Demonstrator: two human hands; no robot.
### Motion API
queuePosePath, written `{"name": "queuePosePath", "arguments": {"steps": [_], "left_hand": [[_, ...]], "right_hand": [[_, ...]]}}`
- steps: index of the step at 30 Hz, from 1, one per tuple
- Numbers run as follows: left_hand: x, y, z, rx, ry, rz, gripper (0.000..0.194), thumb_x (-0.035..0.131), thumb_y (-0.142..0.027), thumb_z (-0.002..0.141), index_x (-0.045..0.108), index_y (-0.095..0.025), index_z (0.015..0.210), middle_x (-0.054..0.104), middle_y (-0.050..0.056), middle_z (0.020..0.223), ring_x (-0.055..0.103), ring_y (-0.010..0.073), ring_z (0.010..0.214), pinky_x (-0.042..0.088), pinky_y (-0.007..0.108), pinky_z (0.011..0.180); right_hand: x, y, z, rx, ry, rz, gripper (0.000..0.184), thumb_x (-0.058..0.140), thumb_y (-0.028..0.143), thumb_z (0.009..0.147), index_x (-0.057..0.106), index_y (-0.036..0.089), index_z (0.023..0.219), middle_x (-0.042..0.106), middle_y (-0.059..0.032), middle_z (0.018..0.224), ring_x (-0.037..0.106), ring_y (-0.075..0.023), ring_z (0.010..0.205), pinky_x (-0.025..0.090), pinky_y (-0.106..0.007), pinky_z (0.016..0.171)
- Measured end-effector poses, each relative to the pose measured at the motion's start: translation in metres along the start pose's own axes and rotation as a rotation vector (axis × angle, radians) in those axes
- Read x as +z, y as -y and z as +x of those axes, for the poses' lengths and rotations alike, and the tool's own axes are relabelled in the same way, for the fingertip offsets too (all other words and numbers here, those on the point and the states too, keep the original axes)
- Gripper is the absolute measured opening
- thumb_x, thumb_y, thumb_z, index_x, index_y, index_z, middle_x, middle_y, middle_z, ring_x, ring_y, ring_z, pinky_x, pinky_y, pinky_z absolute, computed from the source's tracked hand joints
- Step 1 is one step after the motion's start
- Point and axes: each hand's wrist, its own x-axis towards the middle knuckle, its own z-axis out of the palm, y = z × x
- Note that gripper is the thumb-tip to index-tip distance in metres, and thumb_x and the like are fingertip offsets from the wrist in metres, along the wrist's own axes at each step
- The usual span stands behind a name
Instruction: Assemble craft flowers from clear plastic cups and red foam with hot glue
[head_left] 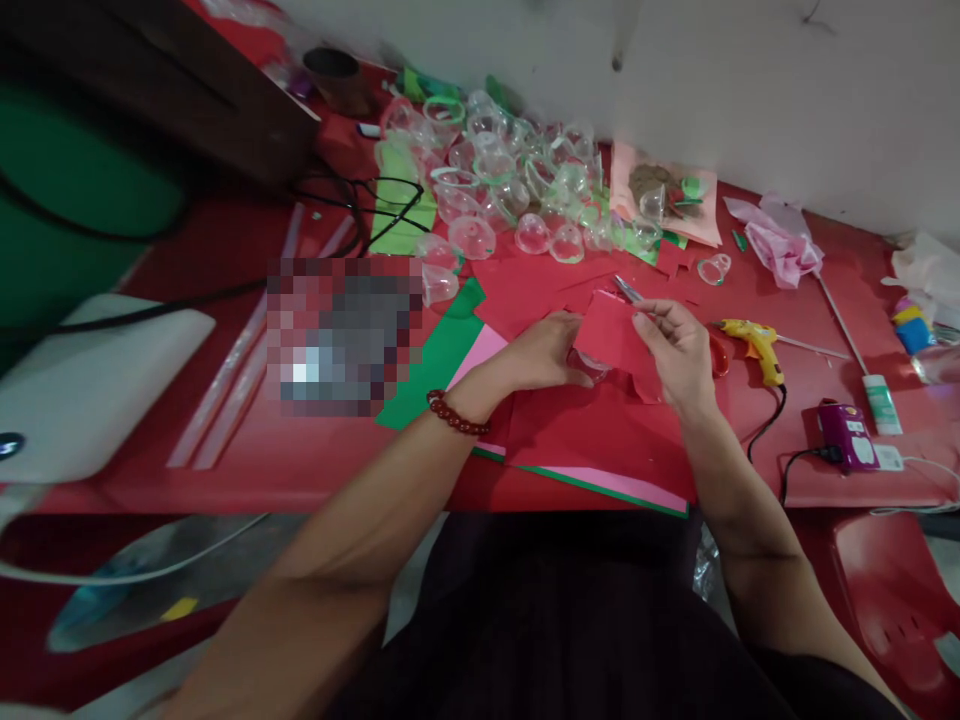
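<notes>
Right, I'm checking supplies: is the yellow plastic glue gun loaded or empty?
Loaded, apparently: a pale stick juts from the back of the glue gun.

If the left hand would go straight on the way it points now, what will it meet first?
Most likely the red paper in the right hand; the left hand points at its edge. The clear cup just below is also close, and depth is unclear.

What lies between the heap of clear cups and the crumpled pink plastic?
In the head view, a pale pink sheet bearing a brown clump and a clear cup; more clear plastic lies nearer the person.
</notes>
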Motion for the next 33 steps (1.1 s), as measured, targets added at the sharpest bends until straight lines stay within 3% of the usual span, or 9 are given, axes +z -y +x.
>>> {"name": "queuePosePath", "arguments": {"steps": [7, 10, 13, 16, 19, 24, 27, 30, 33], "left_hand": [[-0.001, -0.006, 0.0, -0.013, 0.019, -0.12, 0.032, 0.087, -0.022, 0.068, 0.076, -0.022, 0.098, 0.081, 0.005, 0.103, 0.077, 0.0281, 0.096, 0.061, 0.042, 0.09], [-0.003, -0.003, 0.001, -0.003, 0.043, -0.089, 0.033, 0.088, -0.024, 0.068, 0.076, -0.023, 0.099, 0.081, 0.006, 0.104, 0.076, 0.0293, 0.103, 0.06, 0.043, 0.096], [-0.002, 0.003, 0.003, -0.003, 0.019, -0.003, 0.05, 0.093, -0.027, 0.063, 0.076, -0.024, 0.109, 0.081, 0.007, 0.112, 0.075, 0.0317, 0.112, 0.057, 0.047, 0.104], [0.0, 0.007, 0.003, -0.007, 0.007, 0.004, 0.052, 0.095, -0.028, 0.061, 0.075, -0.024, 0.109, 0.081, 0.007, 0.111, 0.075, 0.0321, 0.111, 0.057, 0.048, 0.103], [0.0, 0.005, 0.002, 0.013, 0.027, -0.098, 0.04, 0.091, -0.028, 0.067, 0.076, -0.022, 0.104, 0.082, 0.007, 0.106, 0.076, 0.0309, 0.103, 0.06, 0.045, 0.095], [-0.002, 0.003, 0.002, 0.096, 0.02, -0.17, 0.054, 0.093, -0.03, 0.066, 0.076, -0.023, 0.116, 0.081, 0.01, 0.121, 0.075, 0.0329, 0.113, 0.059, 0.046, 0.1], [-0.003, 0.005, 0.002, 0.097, 0.014, -0.19, 0.052, 0.094, -0.029, 0.065, 0.077, -0.024, 0.114, 0.081, 0.009, 0.12, 0.075, 0.032, 0.113, 0.059, 0.046, 0.101], [-0.002, 0.006, 0.0, 0.078, 0.011, -0.171, 0.048, 0.094, -0.029, 0.066, 0.077, -0.023, 0.11, 0.08, 0.008, 0.117, 0.075, 0.0318, 0.111, 0.059, 0.046, 0.101], [0.002, 0.009, -0.002, 0.07, -0.039, -0.142, 0.052, 0.097, -0.033, 0.064, 0.076, -0.023, 0.11, 0.08, 0.009, 0.115, 0.075, 0.0333, 0.112, 0.059, 0.047, 0.102]], "right_hand": [[0.008, 0.008, -0.007, -0.061, -0.022, -0.089, 0.025, 0.077, 0.051, 0.091, 0.076, 0.028, 0.101, 0.034, 0.0087, 0.059, 0.033, -0.0112, 0.054, 0.034, -0.027, 0.052], [0.005, 0.005, -0.003, -0.019, -0.052, -0.029, 0.027, 0.077, 0.053, 0.09, 0.076, 0.028, 0.101, 0.043, 0.0066, 0.063, 0.041, -0.0122, 0.057, 0.042, -0.027, 0.055], [0.003, 0.005, 0.001, -0.016, -0.1, 0.059, 0.032, 0.076, 0.058, 0.089, 0.075, 0.028, 0.102, 0.059, 0.0023, 0.076, 0.056, -0.0148, 0.069, 0.052, -0.03, 0.065], [0.004, 0.007, 0.0, -0.032, -0.093, 0.063, 0.036, 0.073, 0.062, 0.091, 0.073, 0.029, 0.106, 0.064, 0.0, 0.084, 0.061, -0.0171, 0.077, 0.055, -0.032, 0.069], [0.008, 0.009, -0.006, -0.021, -0.048, 0.012, 0.035, 0.073, 0.061, 0.092, 0.074, 0.029, 0.106, 0.058, 0.0019, 0.076, 0.057, -0.0159, 0.071, 0.053, -0.03, 0.066], [0.015, 0.006, -0.013, -0.049, -0.009, -0.075, 0.025, 0.074, 0.052, 0.095, 0.076, 0.029, 0.104, 0.039, 0.0069, 0.063, 0.038, -0.0122, 0.057, 0.04, -0.027, 0.057], [0.017, 0.002, -0.014, -0.058, 0.01, -0.122, 0.024, 0.071, 0.051, 0.097, 0.074, 0.029, 0.105, 0.036, 0.0077, 0.063, 0.037, -0.0121, 0.056, 0.037, -0.028, 0.056], [0.017, 0.001, -0.012, -0.1, 0.0, -0.233, 0.024, 0.067, 0.049, 0.099, 0.074, 0.028, 0.107, 0.046, 0.0044, 0.068, 0.048, -0.0148, 0.063, 0.046, -0.03, 0.062], [0.012, 0.01, -0.014, -0.197, -0.054, -0.471, 0.03, 0.059, 0.048, 0.104, 0.075, 0.028, 0.119, 0.066, -0.007, 0.097, 0.066, -0.025, 0.094, 0.057, -0.044, 0.086]]}}
